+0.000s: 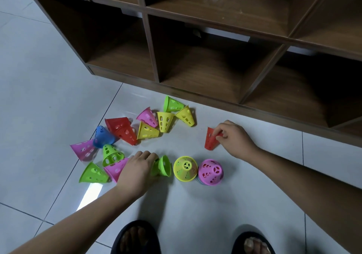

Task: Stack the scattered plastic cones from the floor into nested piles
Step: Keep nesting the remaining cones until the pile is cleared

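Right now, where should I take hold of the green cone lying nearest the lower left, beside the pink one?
Pinch the lower-left green cone across its narrow end, coming from above on its open left side. It lies on its side, tip pointing away and wide rim toward the camera. A pink cone crowds its right side.

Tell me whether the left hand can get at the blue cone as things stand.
Probably, once freed: the left hand is gripping a green cone. The blue cone lies nearby on the floor, uncovered from above, with only a pink cone crowding its side.
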